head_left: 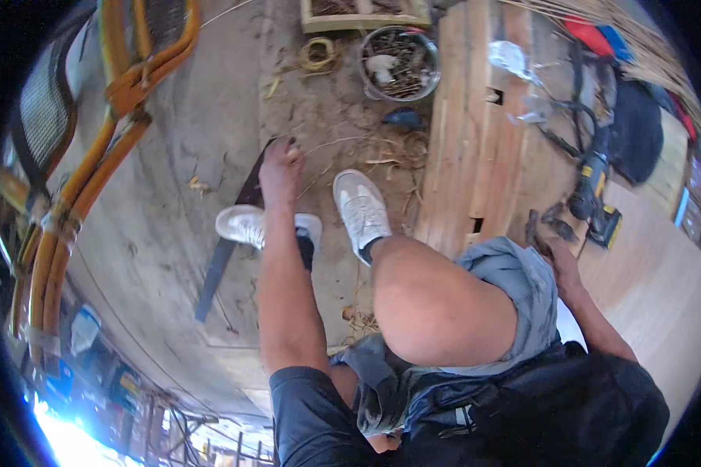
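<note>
My left hand (282, 167) is closed, reaching down to the floor at the upper end of a long, dark, tapering blade (220, 268) that looks like a handsaw. Its grip on that end is partly hidden by the fingers. The blade slants down to the left and passes beneath my white left shoe (240, 224). Beside my bent right knee, my right hand (561, 265) is low over a pale board, close to small dark pieces (553, 222). Its fingers are partly hidden, so what they hold does not show.
Right of my right shoe (361, 206) lie long wooden planks (463, 132) with cut slots. A yellow and black cordless drill (592, 187) rests beyond my right hand. Ahead stand a clear bucket of small metal pieces (364, 74) and a tape roll (318, 54). A cane-framed chair (93, 167) is at left.
</note>
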